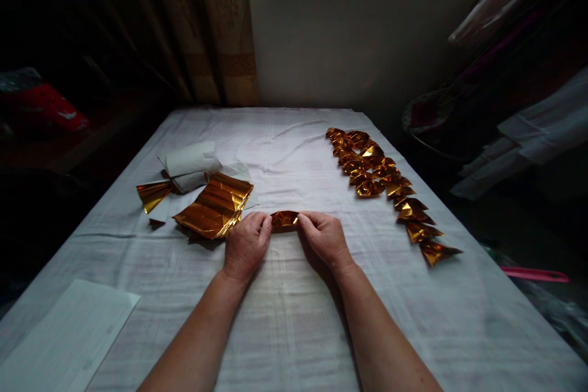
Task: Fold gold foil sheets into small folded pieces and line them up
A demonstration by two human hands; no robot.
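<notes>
Both hands pinch a small piece of gold foil at the middle of the table.

The left hand (245, 245) and right hand (325, 237) each grip one end of the foil piece (284, 220) above the white cloth (294, 318). A stack of gold sheets (215, 207) lies at ten o'clock; a row of folded gold pieces (386, 184) runs from one to three o'clock.

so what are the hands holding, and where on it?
A small folded gold foil piece, pinched at its two ends: left hand on the left end, right hand on the right.
</notes>
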